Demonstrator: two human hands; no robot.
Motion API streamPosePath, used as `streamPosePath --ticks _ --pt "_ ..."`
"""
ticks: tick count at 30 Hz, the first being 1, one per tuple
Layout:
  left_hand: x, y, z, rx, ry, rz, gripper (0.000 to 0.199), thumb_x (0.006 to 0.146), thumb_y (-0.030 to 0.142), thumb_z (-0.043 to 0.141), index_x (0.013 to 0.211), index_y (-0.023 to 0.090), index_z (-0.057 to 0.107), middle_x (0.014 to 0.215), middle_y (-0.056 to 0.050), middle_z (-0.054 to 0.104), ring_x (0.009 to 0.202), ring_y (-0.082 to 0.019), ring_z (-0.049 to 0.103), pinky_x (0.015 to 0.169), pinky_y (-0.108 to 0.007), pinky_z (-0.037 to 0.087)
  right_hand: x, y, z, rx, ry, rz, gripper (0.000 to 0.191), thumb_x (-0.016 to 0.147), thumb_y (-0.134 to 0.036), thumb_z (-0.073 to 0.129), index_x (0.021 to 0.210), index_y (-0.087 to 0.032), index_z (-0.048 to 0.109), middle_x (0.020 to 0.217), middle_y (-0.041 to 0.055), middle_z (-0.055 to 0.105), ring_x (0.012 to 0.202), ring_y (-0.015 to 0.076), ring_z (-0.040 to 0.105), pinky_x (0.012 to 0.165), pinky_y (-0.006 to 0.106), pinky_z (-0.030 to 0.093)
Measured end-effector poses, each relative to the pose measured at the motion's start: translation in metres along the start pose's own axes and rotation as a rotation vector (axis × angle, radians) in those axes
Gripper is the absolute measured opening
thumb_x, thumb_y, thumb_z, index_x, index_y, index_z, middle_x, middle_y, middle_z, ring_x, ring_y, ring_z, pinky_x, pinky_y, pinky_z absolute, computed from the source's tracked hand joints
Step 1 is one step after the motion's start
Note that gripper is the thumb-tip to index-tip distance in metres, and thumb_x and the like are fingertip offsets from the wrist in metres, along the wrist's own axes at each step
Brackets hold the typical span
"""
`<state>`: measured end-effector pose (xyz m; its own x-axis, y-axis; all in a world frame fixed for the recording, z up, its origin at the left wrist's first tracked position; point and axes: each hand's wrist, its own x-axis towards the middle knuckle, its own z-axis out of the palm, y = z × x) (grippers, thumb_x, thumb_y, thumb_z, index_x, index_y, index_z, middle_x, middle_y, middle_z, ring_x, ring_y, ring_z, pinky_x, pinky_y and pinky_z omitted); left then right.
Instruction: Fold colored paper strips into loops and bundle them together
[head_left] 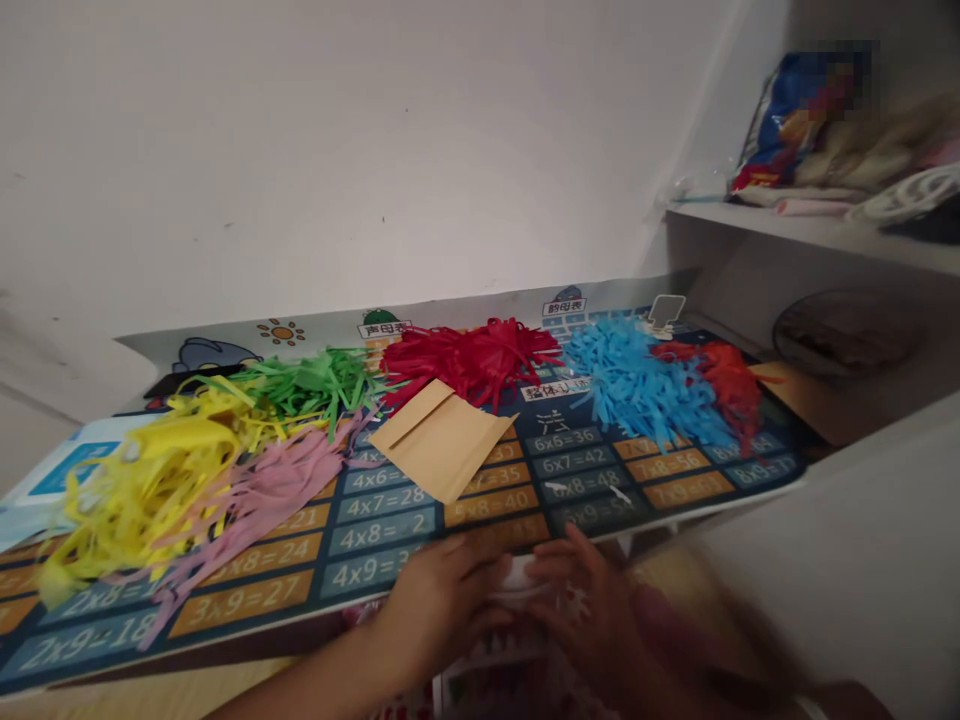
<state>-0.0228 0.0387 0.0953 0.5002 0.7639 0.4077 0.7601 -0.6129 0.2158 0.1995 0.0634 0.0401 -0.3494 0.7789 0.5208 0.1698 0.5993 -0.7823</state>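
Observation:
At the table's front edge, my left hand (pixel 446 600) has its fingers bent round one side of a small white object (pixel 517 578). My right hand (pixel 581 600) holds the other side, its fingers partly spread and blurred. What the white object is cannot be made out. Just beyond my hands, a tan paper envelope (pixel 442 440) lies on the printed mat (pixel 379 535). Behind it sits a pile of red paper strips (pixel 472 360).
Yellow (pixel 165 470), pink (pixel 277 480) and green (pixel 319 380) strips cover the mat's left side. Blue (pixel 645 385) and orange-red strips (pixel 731 385) lie at the right. A white shelf (pixel 810 235) with bags stands at the right. A wall rises behind.

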Motion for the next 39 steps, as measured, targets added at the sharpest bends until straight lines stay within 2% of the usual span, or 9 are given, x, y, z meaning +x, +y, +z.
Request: streamPosePath --ticks 8,11,16,21,24,27,29,32,39 --pt "-0.013 0.028 -0.016 -0.275 0.185 0.007 0.015 0.093 0.026 0.056 0.100 0.023 0.069 0.087 -0.003 0.073 0.070 -0.014 0.066 0.061 -0.022 0.052 -0.016 -0.022 -0.001 0.281 0.133 0.155 0.074 0.081 -0.028 0.075 0.141 -0.035 0.034 0.090 0.0003 0.071 0.087 0.0202 0.069 0.083 0.035 0.056" --pt "-0.008 0.032 -0.029 -0.269 0.135 0.013 0.022 0.095 0.030 0.052 0.111 0.021 0.065 0.092 -0.005 0.074 0.078 -0.014 0.070 0.067 -0.020 0.056 -0.012 -0.032 -0.010 0.335 0.125 0.209 0.075 0.079 -0.031 0.077 0.141 -0.035 0.034 0.088 0.0001 0.073 0.082 0.0185 0.070 0.076 0.030 0.057" --pt "0.015 0.046 -0.047 -0.111 0.237 0.223 0.022 0.095 0.023 0.052 0.114 0.018 0.063 0.094 -0.005 0.075 0.075 -0.012 0.071 0.066 -0.016 0.057 0.007 -0.049 -0.044 0.301 0.163 -0.034 0.079 0.081 -0.029 0.076 0.143 -0.040 0.029 0.092 -0.0006 0.073 0.085 0.0193 0.070 0.078 0.033 0.057" --pt "0.025 0.060 -0.009 -0.107 0.286 0.146 0.022 0.094 0.019 0.051 0.110 0.021 0.065 0.096 -0.005 0.074 0.082 -0.013 0.071 0.072 -0.019 0.058 0.008 -0.032 -0.072 0.228 0.200 -0.086 0.069 0.080 -0.033 0.076 0.139 -0.035 0.040 0.099 0.0033 0.069 0.091 0.0201 0.067 0.081 0.033 0.055" --pt "0.027 0.057 0.019 -0.025 0.385 0.118 0.022 0.095 0.021 0.048 0.107 0.020 0.067 0.094 -0.006 0.075 0.082 -0.016 0.072 0.073 -0.023 0.059 0.002 -0.025 -0.077 0.166 0.427 0.029 0.066 0.064 -0.045 0.085 0.122 -0.028 0.058 0.126 0.0082 0.056 0.121 0.0276 0.051 0.100 0.040 0.044" --pt "0.030 0.054 0.032 0.048 0.443 0.059 0.022 0.095 0.022 0.050 0.110 0.019 0.066 0.099 -0.008 0.074 0.087 -0.019 0.072 0.077 -0.028 0.060 -0.006 -0.039 -0.063 0.486 0.630 0.137 0.042 0.066 -0.044 0.084 0.100 -0.028 0.066 0.125 0.0032 0.055 0.120 0.0249 0.049 0.101 0.036 0.041" --pt "0.031 0.057 0.036 0.074 0.426 0.023 0.022 0.095 0.023 0.050 0.110 0.018 0.065 0.099 -0.009 0.074 0.086 -0.019 0.072 0.075 -0.028 0.060 -0.011 -0.050 -0.043 0.822 0.608 0.292 0.025 0.070 -0.039 0.081 0.086 -0.025 0.067 0.096 0.0013 0.064 0.090 0.0186 0.060 0.083 0.030 0.048" --pt "0.029 0.065 0.041 0.086 0.391 -0.006 0.025 0.097 0.025 0.046 0.109 0.017 0.066 0.099 -0.009 0.074 0.087 -0.019 0.072 0.075 -0.028 0.060 -0.014 -0.057 -0.011 1.150 0.531 0.575 0.024 0.065 -0.033 0.083 0.070 -0.020 0.064 0.065 -0.0021 0.059 0.060 0.0120 0.052 0.061 0.023 0.045" --pt "0.023 0.070 0.050 0.081 0.383 0.014 0.024 0.096 0.024 0.048 0.109 0.016 0.066 0.101 -0.009 0.073 0.090 -0.019 0.071 0.078 -0.028 0.060 -0.010 -0.048 0.010 1.261 0.669 0.729 0.030 0.054 -0.028 0.088 0.064 -0.018 0.062 0.060 -0.0033 0.060 0.057 0.0111 0.052 0.058 0.022 0.044"
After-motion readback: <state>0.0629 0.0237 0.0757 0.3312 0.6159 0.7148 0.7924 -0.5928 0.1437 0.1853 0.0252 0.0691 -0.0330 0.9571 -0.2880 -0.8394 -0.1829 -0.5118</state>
